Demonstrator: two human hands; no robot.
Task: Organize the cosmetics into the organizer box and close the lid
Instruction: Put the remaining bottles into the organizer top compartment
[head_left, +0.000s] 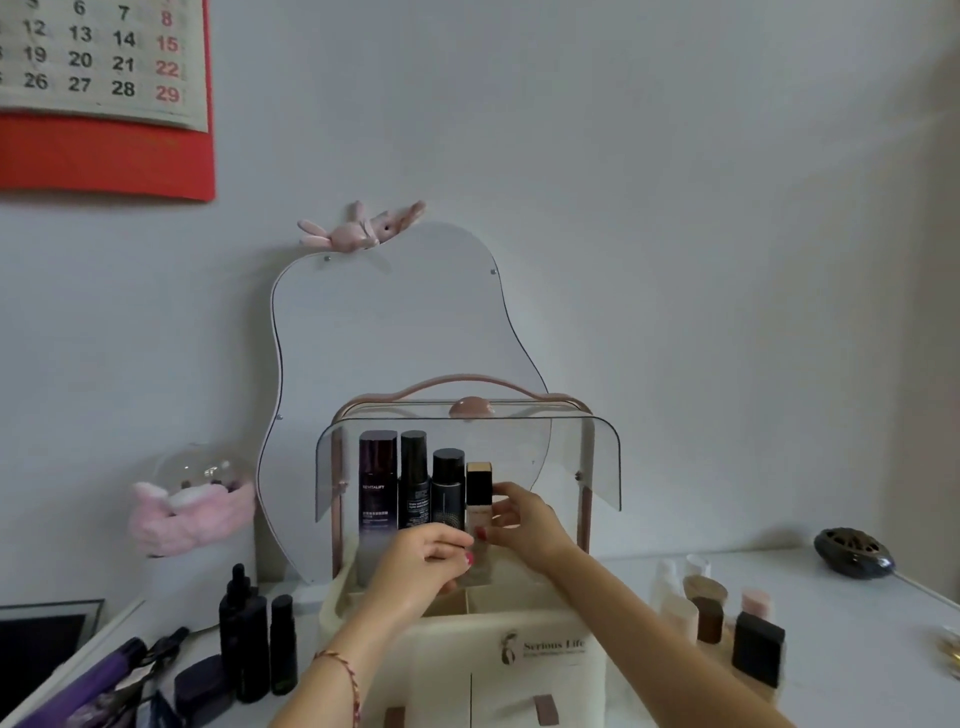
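A cream organizer box (519, 670) stands in the middle of the table with its clear lid (597, 457) raised. Three dark bottles (413, 483) stand in a row inside. Beside them is a beige foundation bottle with a black-and-gold cap (478, 488). My right hand (524, 525) pinches this bottle at its side. My left hand (421, 569) reaches into the box just left of it, fingers curled at the bottle's lower part. Dark bottles and a jar (249, 649) wait left of the box; pale and dark bottles (717, 618) stand to its right.
A pear-shaped mirror (395, 338) leans on the wall behind the box. A pink fluffy holder (192, 514) hangs at left. A dark oval object (852, 553) lies at far right. A purple item (88, 686) lies at the near left; a wall calendar (104, 93) hangs above.
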